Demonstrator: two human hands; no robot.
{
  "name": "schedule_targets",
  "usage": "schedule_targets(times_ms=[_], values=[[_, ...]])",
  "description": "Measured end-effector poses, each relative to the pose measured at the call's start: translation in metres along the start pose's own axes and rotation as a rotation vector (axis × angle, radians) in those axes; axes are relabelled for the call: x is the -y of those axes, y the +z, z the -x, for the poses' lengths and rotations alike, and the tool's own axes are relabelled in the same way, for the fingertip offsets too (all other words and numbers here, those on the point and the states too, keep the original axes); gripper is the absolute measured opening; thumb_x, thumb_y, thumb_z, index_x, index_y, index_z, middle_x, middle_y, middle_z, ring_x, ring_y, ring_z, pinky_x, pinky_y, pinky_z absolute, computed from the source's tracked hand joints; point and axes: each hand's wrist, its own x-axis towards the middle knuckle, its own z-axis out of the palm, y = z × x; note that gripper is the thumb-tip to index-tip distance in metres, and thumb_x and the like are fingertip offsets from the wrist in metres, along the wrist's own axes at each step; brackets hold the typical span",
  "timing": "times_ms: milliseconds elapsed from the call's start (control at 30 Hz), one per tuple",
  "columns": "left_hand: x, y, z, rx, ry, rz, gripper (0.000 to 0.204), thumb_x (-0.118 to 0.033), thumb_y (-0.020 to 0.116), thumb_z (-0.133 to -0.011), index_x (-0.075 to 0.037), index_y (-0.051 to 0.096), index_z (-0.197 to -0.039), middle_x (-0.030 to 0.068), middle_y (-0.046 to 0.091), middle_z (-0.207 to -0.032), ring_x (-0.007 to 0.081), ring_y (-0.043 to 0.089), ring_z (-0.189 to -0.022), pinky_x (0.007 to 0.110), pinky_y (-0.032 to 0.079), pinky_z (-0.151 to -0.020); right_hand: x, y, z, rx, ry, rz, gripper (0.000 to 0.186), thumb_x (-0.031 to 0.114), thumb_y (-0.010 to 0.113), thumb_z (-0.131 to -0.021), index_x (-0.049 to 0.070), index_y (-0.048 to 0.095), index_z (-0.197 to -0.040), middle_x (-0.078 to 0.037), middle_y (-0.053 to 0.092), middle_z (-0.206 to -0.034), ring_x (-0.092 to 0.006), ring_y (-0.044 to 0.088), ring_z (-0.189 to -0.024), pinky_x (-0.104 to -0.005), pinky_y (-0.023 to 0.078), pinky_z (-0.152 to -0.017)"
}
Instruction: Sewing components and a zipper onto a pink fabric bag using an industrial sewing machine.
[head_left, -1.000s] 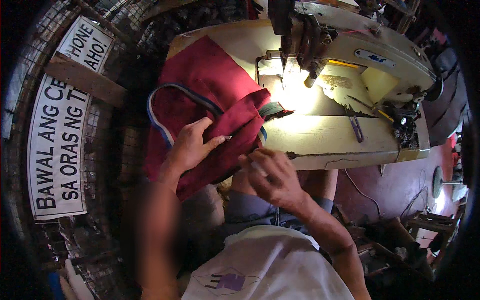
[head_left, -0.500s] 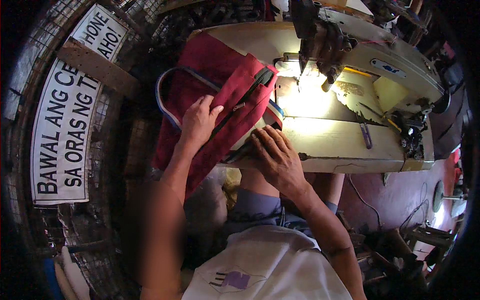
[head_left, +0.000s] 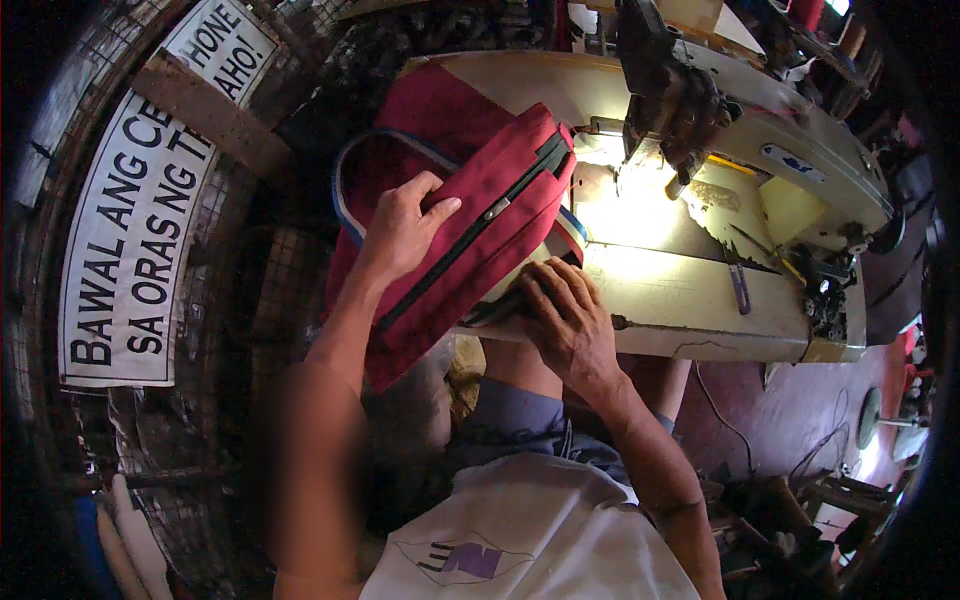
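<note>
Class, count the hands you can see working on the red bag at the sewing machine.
2. The left hand lies on top of the red bag; the right hand presses its lower edge at the sewing machine table. No others show.

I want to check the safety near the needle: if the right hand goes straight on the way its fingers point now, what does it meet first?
The right hand points up-left, so it would probably meet the red bag it already touches, not the sewing machine head; depth is unclear.
</note>
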Motion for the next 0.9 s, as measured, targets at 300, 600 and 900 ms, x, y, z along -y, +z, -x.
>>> schedule_targets(times_ms=[300, 600, 900], values=[[-0.011, 0.007, -0.048, -0.103, 0.002, -0.010, 0.024, -0.020, 0.069, -0.088, 0.003, 0.064, -0.090, 0.0249, 0.065, -0.081, 0.0420, 0.065, -0.078, 0.046, 0.048, -0.069, 0.030, -0.009, -0.020, -0.161, -0.027, -0.132, 0.044, 0.009, 0.069, -0.077, -0.001, 0.063, -0.119, -0.019, 0.058, -0.126, -0.0377, 0.055, -0.121, -0.0506, 0.043, -0.105], [0.000, 0.021, -0.045, 0.223, -0.067, -0.139, 0.053, -0.028, 0.068, -0.089, 0.005, 0.053, -0.129, 0.0304, 0.062, -0.117, 0.0399, 0.063, -0.108, 0.044, 0.050, -0.093, 0.032, 0.006, -0.018, -0.010, -0.072, -0.182, 0.050, 0.011, 0.068, -0.073, 0.000, 0.062, -0.121, -0.019, 0.056, -0.128, -0.0375, 0.049, -0.128, -0.0482, 0.041, -0.107], [-0.003, 0.009, 0.069, 0.064, -0.048, -0.440, 0.060, -0.024, 0.067, -0.089, 0.003, 0.041, -0.135, 0.0246, 0.067, -0.099, 0.0438, 0.065, -0.095, 0.051, 0.052, -0.080, 0.048, 0.013, -0.021, 0.150, -0.080, 0.001, 0.063, 0.021, 0.061, -0.080, 0.006, 0.049, -0.140, -0.014, 0.050, -0.136, -0.0374, 0.044, -0.127, -0.0522, 0.036, -0.109]])
